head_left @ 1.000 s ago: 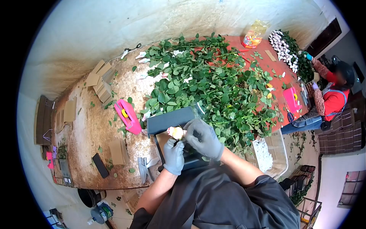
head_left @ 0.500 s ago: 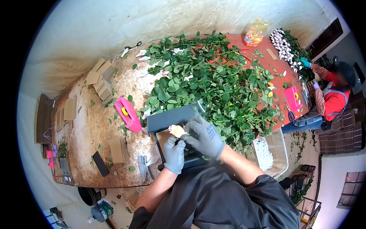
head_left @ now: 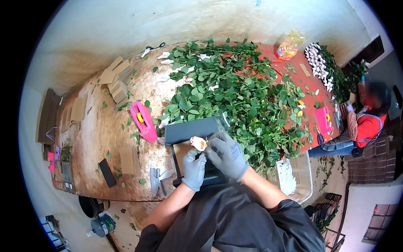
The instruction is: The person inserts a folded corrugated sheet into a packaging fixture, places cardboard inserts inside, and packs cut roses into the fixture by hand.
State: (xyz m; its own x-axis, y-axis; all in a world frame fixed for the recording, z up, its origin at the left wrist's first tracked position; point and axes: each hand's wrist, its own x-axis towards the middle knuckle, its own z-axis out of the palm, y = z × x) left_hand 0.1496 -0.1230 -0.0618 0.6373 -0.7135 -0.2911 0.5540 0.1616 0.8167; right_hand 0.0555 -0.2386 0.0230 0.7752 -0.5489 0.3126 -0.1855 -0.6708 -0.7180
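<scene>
A rose point(head_left: 198, 143) with a pale bloom edged in pink and orange is upright in front of me. My left hand point(head_left: 194, 171), in a grey glove, is closed around it just below the bloom. Right beside the bloom is my right hand point(head_left: 228, 156), also gloved, its fingers bent and pressed together; what they pinch is too small to make out. Under both hands stands a dark box-like stand point(head_left: 191, 130) with brown cardboard point(head_left: 180, 157) in it, partly hidden by the hands.
Leafy rose stems point(head_left: 235, 96) cover the middle of the table. To the left lie a pink tape dispenser point(head_left: 143, 122), cardboard sheets point(head_left: 130, 159), a phone point(head_left: 107, 173) and a metal tool point(head_left: 155, 180). A white crate point(head_left: 304, 176) is at right; a co-worker point(head_left: 369, 126) stands beyond.
My right hand has drawn down and closer to the bloom, its fingers now bunched beside it. The rose stands more upright in my left hand. The co-worker's raised hand has shifted, and the view has tilted slightly.
</scene>
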